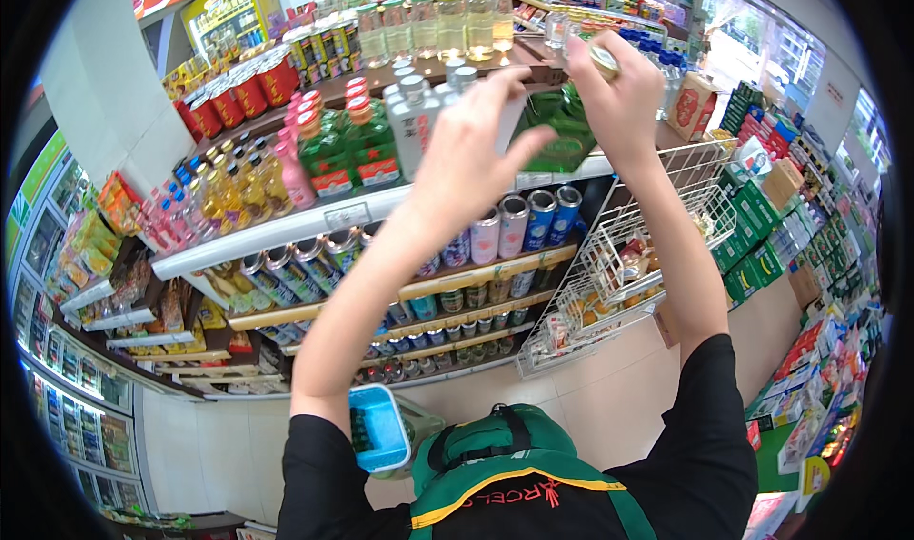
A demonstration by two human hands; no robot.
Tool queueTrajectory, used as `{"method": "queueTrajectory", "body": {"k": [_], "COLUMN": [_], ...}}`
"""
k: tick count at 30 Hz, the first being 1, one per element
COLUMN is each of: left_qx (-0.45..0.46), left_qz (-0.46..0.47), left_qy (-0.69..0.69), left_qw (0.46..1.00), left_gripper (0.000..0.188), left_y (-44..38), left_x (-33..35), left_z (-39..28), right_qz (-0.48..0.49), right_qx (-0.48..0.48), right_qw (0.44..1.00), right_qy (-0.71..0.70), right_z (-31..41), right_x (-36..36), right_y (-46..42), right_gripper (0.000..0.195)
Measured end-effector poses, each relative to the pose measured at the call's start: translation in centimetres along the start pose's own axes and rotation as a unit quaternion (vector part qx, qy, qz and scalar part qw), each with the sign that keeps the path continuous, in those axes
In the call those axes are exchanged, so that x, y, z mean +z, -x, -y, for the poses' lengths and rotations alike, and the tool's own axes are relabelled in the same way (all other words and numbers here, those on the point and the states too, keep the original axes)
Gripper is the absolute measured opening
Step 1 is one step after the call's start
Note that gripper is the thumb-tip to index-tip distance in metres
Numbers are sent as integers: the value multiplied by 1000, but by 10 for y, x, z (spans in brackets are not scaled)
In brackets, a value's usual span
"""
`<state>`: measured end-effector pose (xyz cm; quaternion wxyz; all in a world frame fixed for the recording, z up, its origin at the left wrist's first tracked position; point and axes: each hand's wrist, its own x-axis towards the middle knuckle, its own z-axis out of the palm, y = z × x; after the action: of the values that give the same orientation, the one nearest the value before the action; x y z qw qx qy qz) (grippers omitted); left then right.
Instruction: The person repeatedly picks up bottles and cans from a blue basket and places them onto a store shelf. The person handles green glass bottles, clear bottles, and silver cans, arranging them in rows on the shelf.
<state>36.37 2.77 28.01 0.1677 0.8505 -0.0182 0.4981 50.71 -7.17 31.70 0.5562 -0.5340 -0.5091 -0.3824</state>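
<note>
My right hand [618,101] grips the neck of a large green glass bottle [560,136] with a gold cap, at the front edge of the top shelf. Left of it, my left hand [478,133] is raised in front of white boxy bottles [413,126] with grey caps, its fingers apart and slightly blurred; it holds nothing that I can see. Further left stand green bottles with red caps [371,147] and a pink bottle [293,176].
Cans fill the lower shelves [457,279]. A white wire basket rack [607,254] with packets adjoins the shelf at the right. Near my left elbow is a blue bin [378,426]. Stacked cartons [750,254] stand further right, and glass-door coolers [78,411] line the left.
</note>
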Motion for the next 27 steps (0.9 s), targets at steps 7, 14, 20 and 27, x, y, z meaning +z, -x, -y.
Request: {"method": "queueTrajectory", "body": {"k": [7, 14, 20, 27], "left_qx": [78, 65, 38, 70], "left_qz": [130, 177, 197, 189], "left_qy": [-131, -229, -250, -285], "left_qw": [980, 955, 947, 937], "left_gripper": [24, 18, 15, 14], "left_y": [-62, -63, -58, -52], "left_x": [8, 19, 22, 25], "left_z": [35, 70, 74, 77], "right_qz": [72, 168, 169, 187], "right_qx": [-75, -16, -27, -16], "right_qw": [993, 982, 982, 980], "right_qy": [54, 85, 77, 70], "right_z": [-93, -107, -109, -102], "right_x": [52, 80, 91, 89], "right_y": [-19, -2, 9, 8], "right_gripper": [41, 37, 42, 52]}}
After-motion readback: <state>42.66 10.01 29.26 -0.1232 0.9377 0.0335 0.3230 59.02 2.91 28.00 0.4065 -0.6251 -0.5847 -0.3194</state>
